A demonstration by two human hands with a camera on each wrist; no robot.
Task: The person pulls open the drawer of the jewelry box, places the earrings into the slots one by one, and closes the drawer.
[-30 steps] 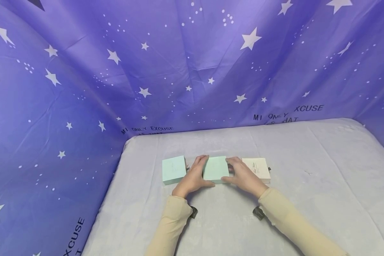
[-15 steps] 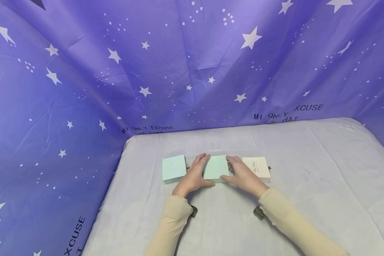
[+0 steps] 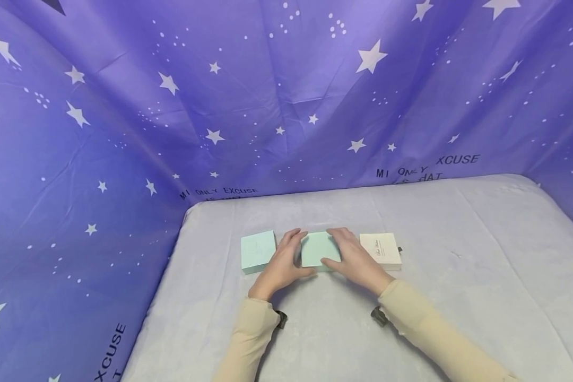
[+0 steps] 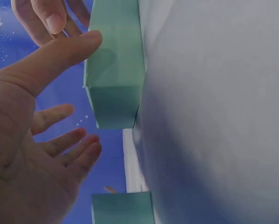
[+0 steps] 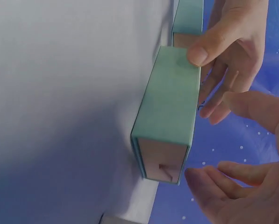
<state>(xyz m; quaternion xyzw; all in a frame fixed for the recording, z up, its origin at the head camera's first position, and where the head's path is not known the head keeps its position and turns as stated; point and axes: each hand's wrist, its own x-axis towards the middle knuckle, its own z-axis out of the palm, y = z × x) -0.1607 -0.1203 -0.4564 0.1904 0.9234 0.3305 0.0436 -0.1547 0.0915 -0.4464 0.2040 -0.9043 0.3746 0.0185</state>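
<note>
A mint-green drawer-style gift box [image 3: 319, 249] lies on the pale cloth between both hands. My left hand [image 3: 281, 266] curves loosely around its left end. In the left wrist view the thumb overlaps the long side of the box, while the other fingers are spread apart from it. My right hand [image 3: 358, 261] is at the opposite end, thumb over the near edge and fingertips above the far corner. The right wrist view shows those fingers relaxed, with a gap to the box. A small pull tab [image 5: 165, 172] sticks out of the drawer end, facing the right hand.
Left of the hands lies a second mint-green box [image 3: 258, 251]; a cream box [image 3: 384, 248] with black script and a dark tab lies to the right. The pale cloth-covered table [image 3: 458, 297] runs back to a purple star-printed curtain [image 3: 286, 95].
The right hand has shifted left and its fingertips now lie over the far right corner of the middle box. The left hand has eased slightly away from it. The boxes keep their places.
</note>
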